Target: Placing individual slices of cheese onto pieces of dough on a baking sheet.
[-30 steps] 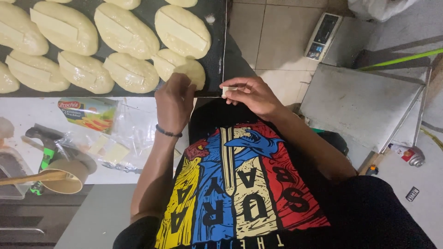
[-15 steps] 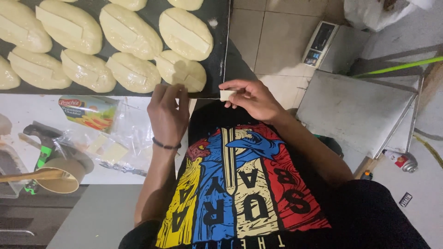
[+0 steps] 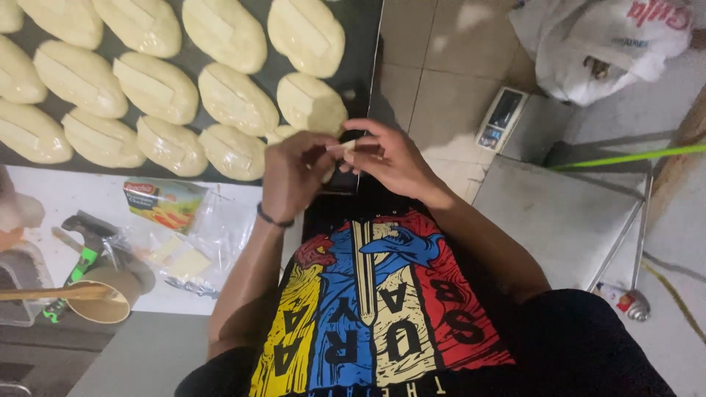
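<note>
Both hands met just above the near edge of the dark baking tray (image 3: pixel 353 44), in front of the person's chest. The left hand (image 3: pixel 294 173) was curled, its fingers bent inward toward the right hand (image 3: pixel 390 154), and the two hands touched at the fingertips. Between them sat a small pale strip (image 3: pixel 343 147), cheese-coloured, pinched from both sides: the right thumb and forefinger held one end and the left fingertips closed on the other. Only a short stretch of the strip showed between the fingers; the rest was hidden by them. A dark band circled the left wrist (image 3: pixel 273 219).

The strip hung directly over the nearest dough piece (image 3: pixel 283 134), most of which was covered by the left hand. Beside that piece, on the tray, lay rows of oval dough loaves (image 3: pixel 158 88), each with a pale strip set along its top. The tray rested on the white bench (image 3: pixel 59 195).

On the bench to the left of the left forearm lay a clear plastic bag (image 3: pixel 213 235) with pale slices (image 3: pixel 180 257) on it, and just beyond it a small colourful packet (image 3: pixel 162 202). Further left stood a tan cup (image 3: pixel 103 301) with a wooden stick (image 3: pixel 51 292) across it.

To the right, on the tiled floor, well apart from the hands, were a small scale (image 3: pixel 501 117), a white plastic bag (image 3: pixel 610 44) and a grey metal sheet (image 3: pixel 559 220).
</note>
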